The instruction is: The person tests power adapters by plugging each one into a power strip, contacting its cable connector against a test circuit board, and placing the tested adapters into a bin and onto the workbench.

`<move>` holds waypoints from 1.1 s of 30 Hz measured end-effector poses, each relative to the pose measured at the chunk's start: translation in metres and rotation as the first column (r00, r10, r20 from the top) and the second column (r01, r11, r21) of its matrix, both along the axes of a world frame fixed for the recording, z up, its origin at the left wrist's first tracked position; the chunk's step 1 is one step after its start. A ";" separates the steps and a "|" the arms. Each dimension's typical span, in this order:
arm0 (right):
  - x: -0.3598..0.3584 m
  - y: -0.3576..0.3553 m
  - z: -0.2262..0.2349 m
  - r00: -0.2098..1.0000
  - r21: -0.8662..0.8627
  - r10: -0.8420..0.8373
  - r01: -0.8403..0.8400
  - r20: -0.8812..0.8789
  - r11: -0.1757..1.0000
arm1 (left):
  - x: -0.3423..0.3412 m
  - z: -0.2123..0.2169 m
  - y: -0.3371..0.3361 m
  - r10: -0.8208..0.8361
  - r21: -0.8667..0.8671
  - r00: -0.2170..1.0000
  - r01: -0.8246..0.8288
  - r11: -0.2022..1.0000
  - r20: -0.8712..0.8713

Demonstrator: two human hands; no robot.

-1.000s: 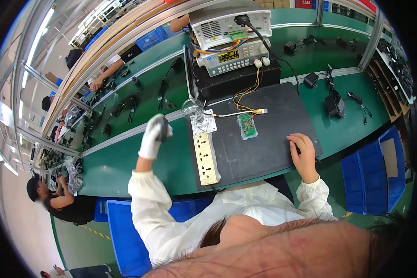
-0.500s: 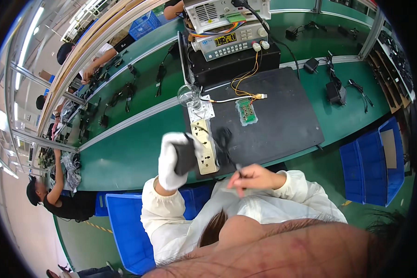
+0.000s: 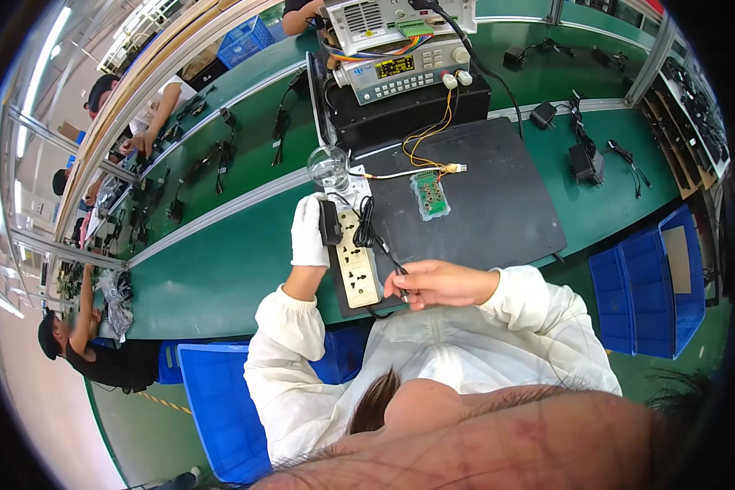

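In a white glove, my left hand point(image 3: 308, 233) grips a black power adapter point(image 3: 330, 223) beside the far part of a cream power strip point(image 3: 359, 273). Whether the adapter's pins sit in a socket cannot be seen. Its black cable point(image 3: 364, 222) is bundled in a coil over the strip and runs toward me. My bare right hand point(image 3: 441, 283) pinches the plug end of that cable, just right of the strip's near end. Beyond the strip a clear glass bulb point(image 3: 328, 167) stands on a white base. A green circuit board point(image 3: 430, 196) lies on the black mat point(image 3: 498, 204).
Bench instruments point(image 3: 408, 73) stand at the back, with yellow wires leading to a white-tipped USB plug point(image 3: 453, 168). More adapters point(image 3: 584, 162) lie on the green bench at right. Blue bins point(image 3: 653, 282) flank me. Co-workers sit along the left; one person point(image 3: 98, 351) reaches over the bench.
My left hand has moved away from me with the adapter, up to the strip's far part. My right hand has risen slightly, lifting the cable end, and the coil now lies nearer the strip.
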State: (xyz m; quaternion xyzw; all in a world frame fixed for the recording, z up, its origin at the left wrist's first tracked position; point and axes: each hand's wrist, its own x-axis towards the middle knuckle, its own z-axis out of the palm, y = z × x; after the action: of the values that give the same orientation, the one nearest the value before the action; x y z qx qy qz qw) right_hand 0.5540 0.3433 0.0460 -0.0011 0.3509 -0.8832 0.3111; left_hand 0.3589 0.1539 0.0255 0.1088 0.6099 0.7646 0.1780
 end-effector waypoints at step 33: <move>-0.084 0.093 -0.038 0.457 0.451 0.211 0.889 -0.864 -0.080 | -0.007 -0.020 0.007 -0.045 -0.026 0.998 0.044 0.999 -0.047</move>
State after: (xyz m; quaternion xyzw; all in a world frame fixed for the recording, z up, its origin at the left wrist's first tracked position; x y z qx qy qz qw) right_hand 0.4700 0.4366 0.0082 -0.0495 0.9036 -0.3393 -0.2567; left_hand 0.3521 0.1611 0.0055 0.1381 0.6207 0.7501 0.1819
